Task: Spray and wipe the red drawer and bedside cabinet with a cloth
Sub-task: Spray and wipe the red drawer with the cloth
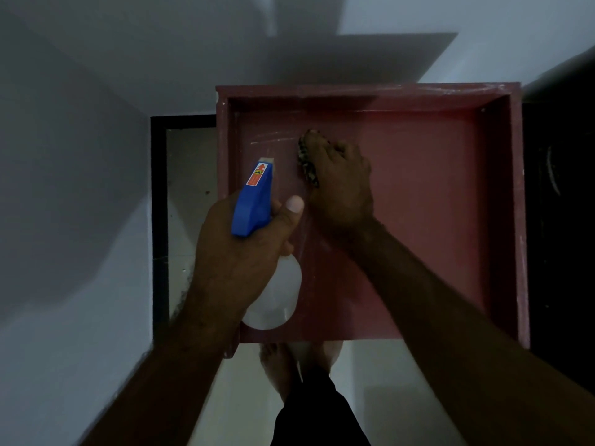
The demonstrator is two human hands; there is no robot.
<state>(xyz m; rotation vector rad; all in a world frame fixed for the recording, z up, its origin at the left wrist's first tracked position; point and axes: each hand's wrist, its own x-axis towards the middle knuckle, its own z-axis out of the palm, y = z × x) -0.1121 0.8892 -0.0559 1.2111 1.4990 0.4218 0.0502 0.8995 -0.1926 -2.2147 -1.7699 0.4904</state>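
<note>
The red drawer (434, 194) lies open below me, its flat bottom facing up. My right hand (341, 181) presses a dark patterned cloth (306, 159) onto the drawer's bottom near its far left part; most of the cloth is hidden under the hand. My left hand (238, 249) grips a spray bottle (254, 194) with a blue head and a clear white body over the drawer's left wall. Its nozzle points away from me. Faint streaks show on the bottom beside the cloth.
A dark cabinet (560, 220) stands along the drawer's right side. A black-framed strip of floor (186, 188) runs left of the drawer, with grey walls beyond. My bare feet (289, 365) stand on pale floor at the drawer's near edge.
</note>
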